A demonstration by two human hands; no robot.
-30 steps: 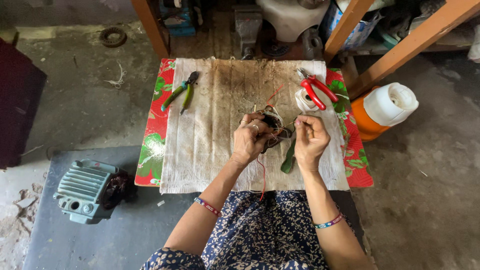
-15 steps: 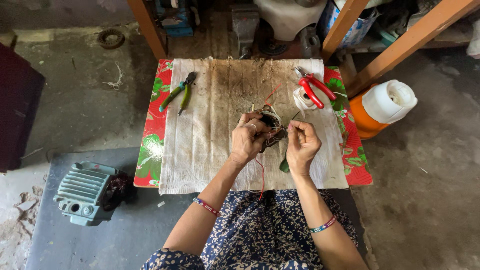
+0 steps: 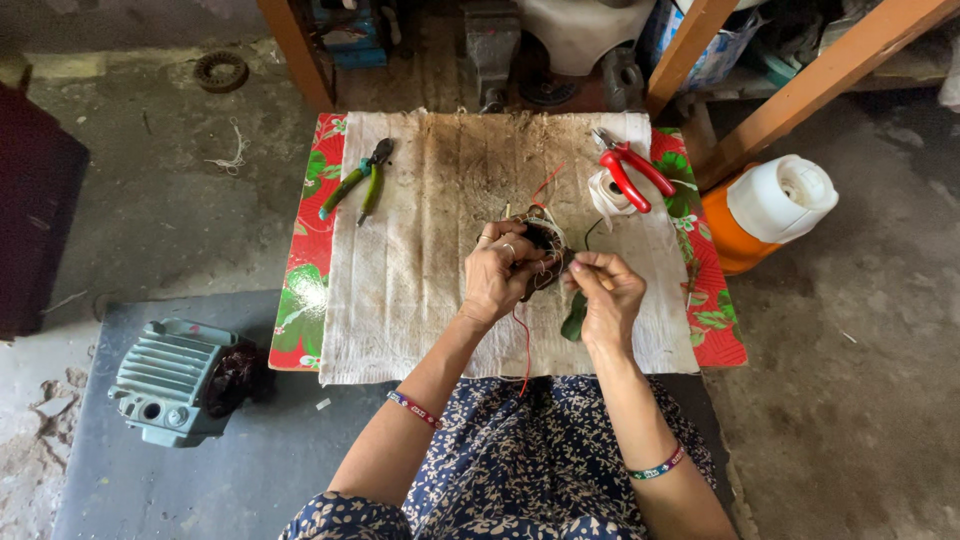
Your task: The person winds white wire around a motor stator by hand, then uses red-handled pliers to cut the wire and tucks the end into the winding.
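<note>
Our left hand [image 3: 503,272] is closed around a small dark wound coil part [image 3: 545,240], held just above the middle of the stained cloth [image 3: 420,250] on the low table [image 3: 310,260]. Our right hand [image 3: 605,292] sits just beside it, fingertips pinched on something thin; we can't tell what. A red wire [image 3: 524,345] hangs from the part toward our lap. Green pliers [image 3: 358,180] lie far left on the cloth, red-handled pliers [image 3: 630,170] far right. A grey-green motor housing [image 3: 165,382] sits on the floor, well apart.
</note>
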